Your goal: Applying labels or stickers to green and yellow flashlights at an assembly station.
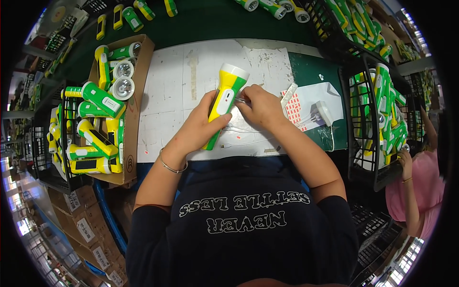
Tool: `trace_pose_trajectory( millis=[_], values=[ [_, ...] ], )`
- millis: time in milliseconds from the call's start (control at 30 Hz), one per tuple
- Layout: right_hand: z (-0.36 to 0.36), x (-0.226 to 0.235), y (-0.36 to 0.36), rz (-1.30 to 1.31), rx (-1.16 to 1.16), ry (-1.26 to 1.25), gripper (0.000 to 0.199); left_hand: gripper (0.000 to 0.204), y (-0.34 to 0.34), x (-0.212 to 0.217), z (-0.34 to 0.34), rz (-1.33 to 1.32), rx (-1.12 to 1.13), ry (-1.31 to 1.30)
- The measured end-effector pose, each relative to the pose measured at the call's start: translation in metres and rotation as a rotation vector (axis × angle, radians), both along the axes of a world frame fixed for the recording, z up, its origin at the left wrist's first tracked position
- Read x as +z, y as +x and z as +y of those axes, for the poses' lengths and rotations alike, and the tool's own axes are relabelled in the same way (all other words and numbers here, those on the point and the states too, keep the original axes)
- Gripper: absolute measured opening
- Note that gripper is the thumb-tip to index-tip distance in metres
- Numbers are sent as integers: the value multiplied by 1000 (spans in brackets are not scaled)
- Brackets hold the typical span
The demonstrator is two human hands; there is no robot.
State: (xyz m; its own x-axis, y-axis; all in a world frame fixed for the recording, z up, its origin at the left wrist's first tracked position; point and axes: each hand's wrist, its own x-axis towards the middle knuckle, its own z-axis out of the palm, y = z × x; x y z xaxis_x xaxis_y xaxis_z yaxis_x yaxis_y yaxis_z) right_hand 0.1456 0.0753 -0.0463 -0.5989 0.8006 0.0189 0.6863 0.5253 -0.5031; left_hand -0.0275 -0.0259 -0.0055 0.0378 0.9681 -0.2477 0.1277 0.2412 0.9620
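Left hand point(204, 118) was wrapped around a tilted yellow-green flashlight point(229, 91), above the near edge of the bench point(305, 69), hiding part of its grip; right hand point(260, 106) was curled beside it, and whether its fingertips pinched the pale cable point(243, 101) could not be made out. White sheeting point(167, 91) covered the bench's middle, with a carton point(130, 143) of similar lamps point(101, 100) at its left edge. A co-worker in pink point(420, 191) was cut off at far right.

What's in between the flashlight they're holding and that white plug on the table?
In the head view, going right from the flashlight, first comes the right hand, then a sheet of red stickers, before the white plug.
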Motion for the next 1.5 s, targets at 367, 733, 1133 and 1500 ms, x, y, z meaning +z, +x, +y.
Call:
trace_pose_trajectory(
  millis=[367,733,1133,1500],
  values=[
    [3,43,27,570,8,-733,16,64,14,-5,9,287,49,158],
    [2,43,27,572,-116,-933,18,63,28,-7,7,818,112,423],
    [-7,49,40,530,-16,-747,19,56,22,-28,20,685,263,494],
    [-42,52,32,575,82,-601,54,52,70,1,29,-701,228,216]
  ],
)
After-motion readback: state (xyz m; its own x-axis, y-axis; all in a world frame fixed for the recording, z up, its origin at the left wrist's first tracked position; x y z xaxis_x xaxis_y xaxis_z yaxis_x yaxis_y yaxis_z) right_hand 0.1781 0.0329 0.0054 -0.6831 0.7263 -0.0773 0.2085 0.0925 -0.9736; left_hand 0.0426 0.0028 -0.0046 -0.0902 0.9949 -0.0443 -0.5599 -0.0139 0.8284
